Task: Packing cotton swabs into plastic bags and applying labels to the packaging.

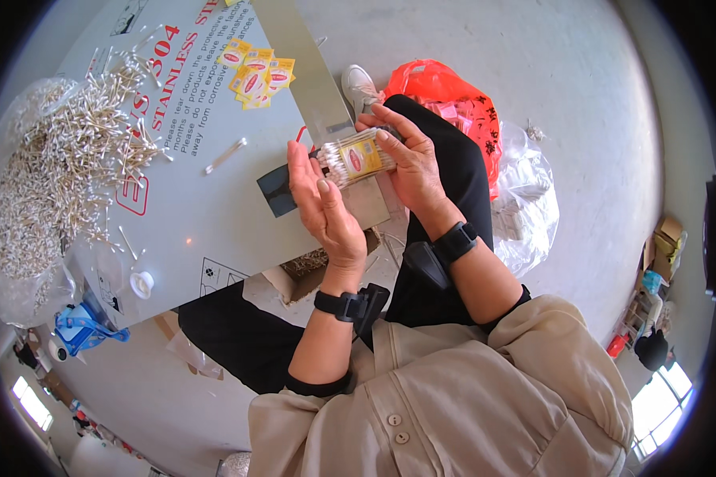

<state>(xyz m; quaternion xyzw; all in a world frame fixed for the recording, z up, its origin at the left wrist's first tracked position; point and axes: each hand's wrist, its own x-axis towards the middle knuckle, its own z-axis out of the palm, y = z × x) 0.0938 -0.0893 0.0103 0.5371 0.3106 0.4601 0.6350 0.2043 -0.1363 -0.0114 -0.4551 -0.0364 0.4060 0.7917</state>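
A clear pack of cotton swabs (363, 157) with a yellow label is in my right hand (410, 163), thumb over its front and fingers behind. White swab tips show at the pack's left end. My left hand (326, 211) is held upright beside that end, fingers stretched out, its palm side at the swab tips. Whether the palm presses on them is hard to see. Below and left of the hands, a dark flat plate (275, 191) lies at the table's edge. A few loose cotton swabs (226, 156) lie together on the tabletop.
A large heap of loose cotton swabs (64, 175) in a clear bag covers the left of the metal-covered table (207, 199). Yellow labels (258, 75) lie at the far side. A red plastic bag (453, 103) and a clear bag (525, 207) stand on the floor to the right.
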